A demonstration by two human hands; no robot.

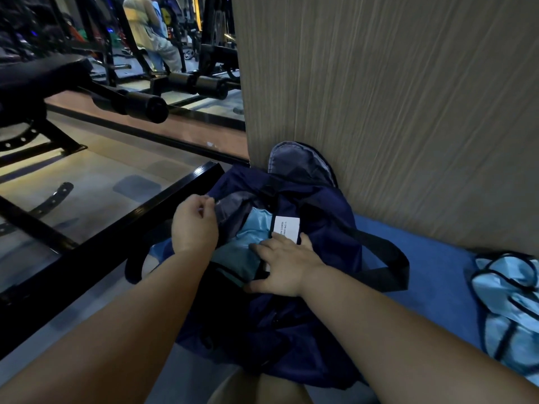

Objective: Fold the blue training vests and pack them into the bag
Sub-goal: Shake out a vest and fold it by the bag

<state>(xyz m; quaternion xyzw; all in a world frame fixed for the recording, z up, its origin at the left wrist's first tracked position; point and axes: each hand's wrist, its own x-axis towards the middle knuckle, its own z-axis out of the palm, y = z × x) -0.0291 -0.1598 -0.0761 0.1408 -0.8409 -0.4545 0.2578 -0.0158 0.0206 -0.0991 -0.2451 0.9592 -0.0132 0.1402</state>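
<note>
while pinching the left rim of the navy bag [291, 330] between thumb and curled fingers, holds the opening up and apart with the left hand [194, 225]. lays the right hand [287, 265] flat, fingers straight and spread, on the folded light blue vest [256, 223] inside the bag; presses on the cloth without gripping it, thumb stretched out along the dark near rim. one fingertip of that hand touching the lower edge of a white printed label [287, 228] inside the bag, just beyond the knuckles; print too small to read in full. between the two hands, more of the vest, pale and creased, sunk in the bag's mouth. beyond both hands, a grey-lined flap [297, 161] of the bag leaning against a wood-grain panel [393, 97]. right of the right wrist, a black strap [388, 258] looping from the bag over a blue mat [431, 252]. well to the right of the right forearm, on the same mat, a loose heap of light blue vests with dark trim [507, 301], unfolded, apart from the bag. left of the left hand, a black metal bar [122, 228] slanting across pale floor [102, 170]; farther off past it, a black padded bench [38, 77] and a seated person [148, 33] among dark machines, blurred.
</note>
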